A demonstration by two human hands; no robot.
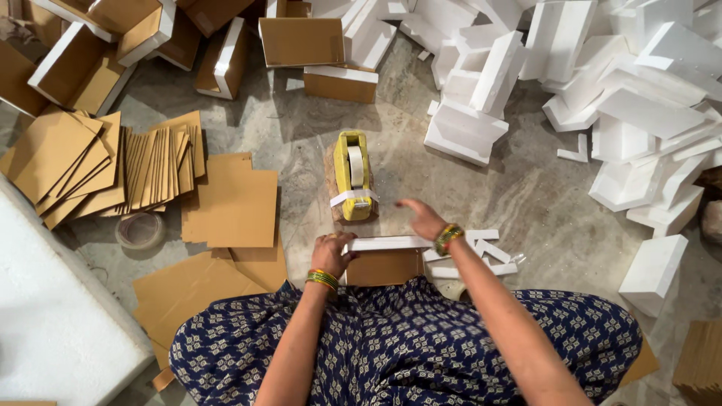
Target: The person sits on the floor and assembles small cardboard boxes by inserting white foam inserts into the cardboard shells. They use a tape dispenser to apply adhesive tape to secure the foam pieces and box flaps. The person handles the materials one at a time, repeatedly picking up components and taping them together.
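Observation:
My left hand (332, 252) grips the left end of a brown cardboard piece edged with white foam (385, 259) that rests against my lap. My right hand (421, 216) hovers just above its right part, fingers spread, holding nothing, reaching toward the yellow tape dispenser (353, 174). The dispenser stands on the stone floor right in front of me, with a strip of white tape hanging over its near end. Short white foam strips (481, 256) lie beside my right forearm.
Flat cardboard sheets (233, 203) and a fanned stack (154, 169) lie at left, with a clear tape roll (140, 229). Finished foam-edged cardboard boxes (301, 45) sit at the top left. A heap of white foam blocks (639, 113) fills the right. A big white foam slab (53, 316) lies at lower left.

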